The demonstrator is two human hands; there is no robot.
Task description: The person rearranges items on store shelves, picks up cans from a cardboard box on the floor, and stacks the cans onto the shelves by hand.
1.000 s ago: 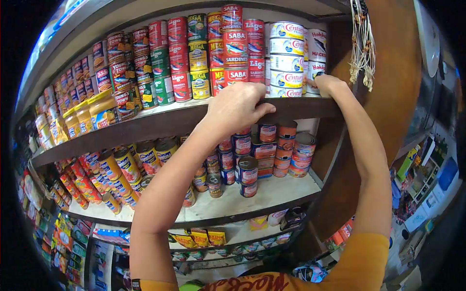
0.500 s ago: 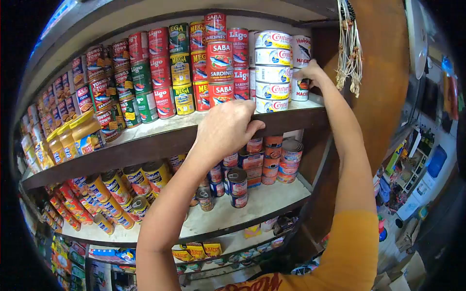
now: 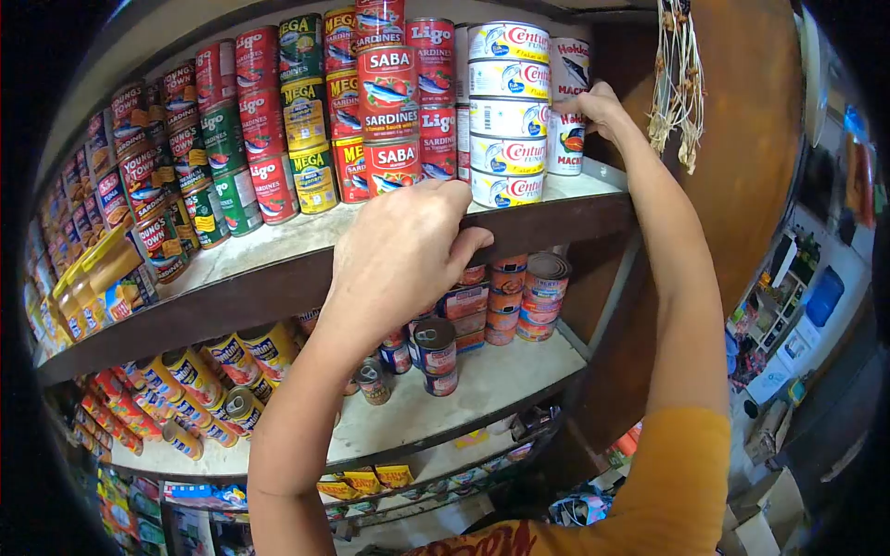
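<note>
On a shelf (image 3: 241, 295) of stacked cans, apparently touching the right side of two stacked mackerel cans (image 3: 570, 67) with the right hand (image 3: 593, 109), thumb and fingers near the join; cannot tell how firmly grasped. Placed at the shelf's front edge, below the red Saba sardine cans (image 3: 387, 88), with the left hand (image 3: 399, 227), fingertips hidden; cannot tell whether holding anything. Best to keep both mackerel cans upright, apply pressure evenly, and avoid knocking the tuna stack (image 3: 507, 119) alongside.

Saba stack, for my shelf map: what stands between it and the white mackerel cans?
In the head view: red Ligo cans, partly hidden cans, then the Century Tuna stack.
</note>
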